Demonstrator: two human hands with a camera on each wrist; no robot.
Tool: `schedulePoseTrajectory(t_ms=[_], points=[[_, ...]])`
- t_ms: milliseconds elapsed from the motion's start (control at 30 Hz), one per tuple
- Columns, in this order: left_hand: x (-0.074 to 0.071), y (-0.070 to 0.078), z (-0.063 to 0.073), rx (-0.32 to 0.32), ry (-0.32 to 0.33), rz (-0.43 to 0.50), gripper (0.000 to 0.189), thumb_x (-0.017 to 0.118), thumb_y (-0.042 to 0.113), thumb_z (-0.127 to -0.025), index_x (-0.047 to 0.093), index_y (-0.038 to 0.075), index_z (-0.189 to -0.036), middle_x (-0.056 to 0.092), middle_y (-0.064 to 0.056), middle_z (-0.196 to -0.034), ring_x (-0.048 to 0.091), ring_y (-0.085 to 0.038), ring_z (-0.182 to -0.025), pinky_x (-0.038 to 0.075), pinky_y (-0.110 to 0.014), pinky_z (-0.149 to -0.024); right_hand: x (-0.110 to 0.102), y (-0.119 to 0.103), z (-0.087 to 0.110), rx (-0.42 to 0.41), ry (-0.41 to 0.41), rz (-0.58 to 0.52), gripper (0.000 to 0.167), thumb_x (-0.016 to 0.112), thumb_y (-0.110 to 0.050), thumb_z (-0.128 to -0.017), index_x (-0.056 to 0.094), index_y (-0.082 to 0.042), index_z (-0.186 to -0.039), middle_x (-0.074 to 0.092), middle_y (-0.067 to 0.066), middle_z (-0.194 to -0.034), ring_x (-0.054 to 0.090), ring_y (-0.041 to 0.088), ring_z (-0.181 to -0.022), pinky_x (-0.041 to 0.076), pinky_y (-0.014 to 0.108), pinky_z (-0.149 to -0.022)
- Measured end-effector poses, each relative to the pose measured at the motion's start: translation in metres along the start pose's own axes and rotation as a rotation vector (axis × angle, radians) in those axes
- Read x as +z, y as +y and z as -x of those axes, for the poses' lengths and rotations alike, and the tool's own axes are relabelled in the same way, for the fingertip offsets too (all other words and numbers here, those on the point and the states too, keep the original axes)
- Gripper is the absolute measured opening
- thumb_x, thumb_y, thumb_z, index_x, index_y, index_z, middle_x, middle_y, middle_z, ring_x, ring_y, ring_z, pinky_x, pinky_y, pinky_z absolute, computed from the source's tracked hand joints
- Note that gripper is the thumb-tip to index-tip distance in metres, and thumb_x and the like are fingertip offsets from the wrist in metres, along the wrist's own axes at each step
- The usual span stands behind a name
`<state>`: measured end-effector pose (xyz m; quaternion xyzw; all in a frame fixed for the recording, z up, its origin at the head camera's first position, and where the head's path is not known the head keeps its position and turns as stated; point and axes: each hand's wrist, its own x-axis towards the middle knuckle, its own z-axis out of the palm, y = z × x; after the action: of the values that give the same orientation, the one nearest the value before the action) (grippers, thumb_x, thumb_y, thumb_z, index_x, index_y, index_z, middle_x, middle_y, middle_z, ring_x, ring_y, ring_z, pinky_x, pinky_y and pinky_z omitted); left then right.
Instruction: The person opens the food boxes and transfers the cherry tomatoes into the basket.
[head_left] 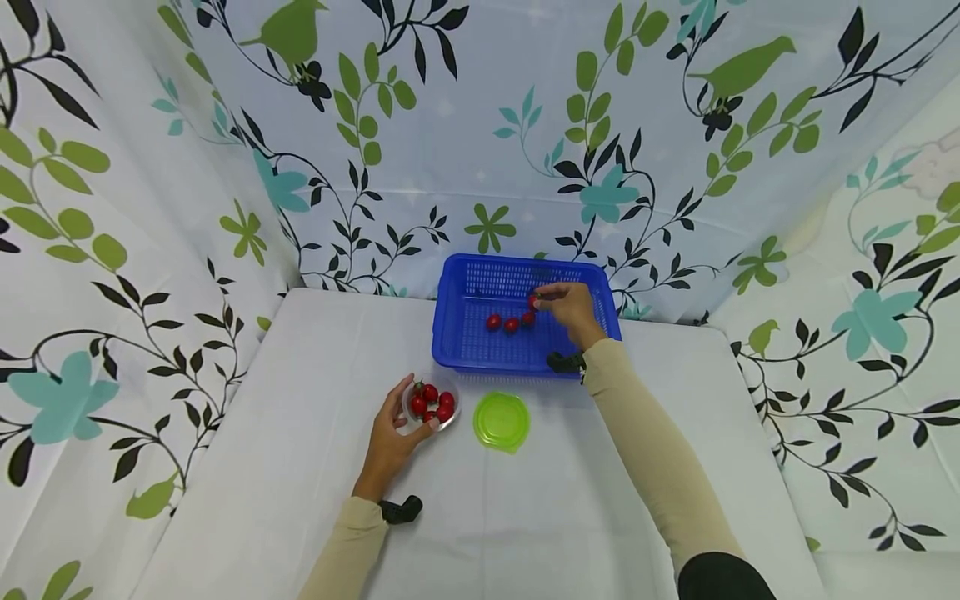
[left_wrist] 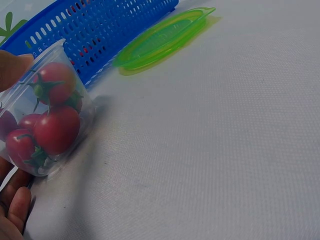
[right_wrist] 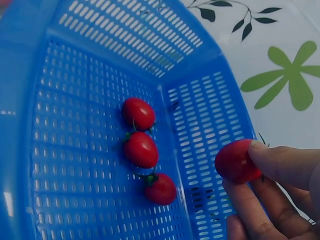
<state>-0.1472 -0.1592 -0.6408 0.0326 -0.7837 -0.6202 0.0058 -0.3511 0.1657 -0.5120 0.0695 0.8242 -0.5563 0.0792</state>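
My left hand (head_left: 392, 440) holds a small clear plastic cup (left_wrist: 88, 110) on the table, thumb on one side and fingers round the other. Several red cherry tomatoes (left_wrist: 57, 130) with green stems fill much of the cup. Inside the blue basket (head_left: 495, 363), my right hand (head_left: 573, 310) pinches one cherry tomato (right_wrist: 236, 161) between thumb and fingertips, raised above the basket floor. Three more tomatoes (right_wrist: 141, 149) lie in a row on that floor, close together, to the left of the hand.
A bright green lid (head_left: 501, 421) lies flat on the white table (head_left: 480, 517), right of the cup and in front of the basket. Behind the basket hangs a leaf-patterned curtain (head_left: 450, 150), which also runs along both sides.
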Motion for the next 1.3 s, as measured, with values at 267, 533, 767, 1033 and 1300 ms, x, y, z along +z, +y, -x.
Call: schedulePoseTrajectory(t_ms=[267, 533, 767, 1033, 1300], points=[[-0.001, 0.002, 0.001, -0.001, -0.001, -0.007, 0.093, 0.090, 0.034, -0.087, 0.038, 0.028, -0.165, 0.036, 0.004, -0.173, 0.031, -0.030, -0.162, 0.040, -0.050, -0.115, 0.000, 0.005, -0.008, 0.017, -0.002, 0.010, 0.028, 0.078, -0.007, -0.096, 0.078, -0.005, -0.124, 0.070, 0.015, -0.139, 0.053, 0.034, -0.145, 0.032, 0.055, -0.128], [0.001, 0.002, 0.002, 0.008, 0.009, 0.019, 0.093, 0.090, 0.026, -0.086, 0.039, 0.027, -0.164, 0.036, 0.001, -0.173, 0.031, -0.033, -0.162, 0.038, -0.056, -0.116, -0.001, 0.008, -0.015, 0.050, -0.010, 0.047, 0.027, 0.077, -0.005, -0.096, 0.078, -0.005, -0.123, 0.068, 0.014, -0.143, 0.049, 0.035, -0.149, 0.028, 0.057, -0.130], [0.000, 0.008, 0.005, -0.002, 0.007, 0.004, 0.093, 0.089, 0.027, -0.087, 0.038, 0.024, -0.165, 0.036, 0.000, -0.173, 0.032, -0.034, -0.162, 0.039, -0.056, -0.117, -0.001, 0.012, -0.022, 0.086, -0.033, 0.130, 0.027, 0.076, -0.005, -0.096, 0.077, -0.004, -0.124, 0.067, 0.015, -0.143, 0.054, 0.034, -0.144, 0.033, 0.057, -0.127], [-0.001, 0.001, 0.002, -0.012, 0.005, -0.036, 0.096, 0.090, 0.039, -0.086, 0.037, 0.029, -0.165, 0.036, 0.005, -0.173, 0.033, -0.031, -0.161, 0.041, -0.047, -0.115, 0.000, 0.016, -0.030, 0.126, -0.051, 0.205, 0.025, 0.079, -0.003, -0.094, 0.079, -0.005, -0.119, 0.068, 0.015, -0.140, 0.054, 0.036, -0.143, 0.033, 0.057, -0.127], [-0.001, 0.000, 0.002, 0.001, 0.003, -0.025, 0.097, 0.091, 0.038, -0.085, 0.038, 0.028, -0.165, 0.036, 0.003, -0.173, 0.035, -0.033, -0.160, 0.041, -0.049, -0.115, 0.000, 0.022, -0.035, 0.148, -0.079, 0.270, 0.024, 0.080, -0.002, -0.092, 0.080, -0.003, -0.116, 0.066, 0.016, -0.143, 0.053, 0.036, -0.143, 0.035, 0.056, -0.126]])
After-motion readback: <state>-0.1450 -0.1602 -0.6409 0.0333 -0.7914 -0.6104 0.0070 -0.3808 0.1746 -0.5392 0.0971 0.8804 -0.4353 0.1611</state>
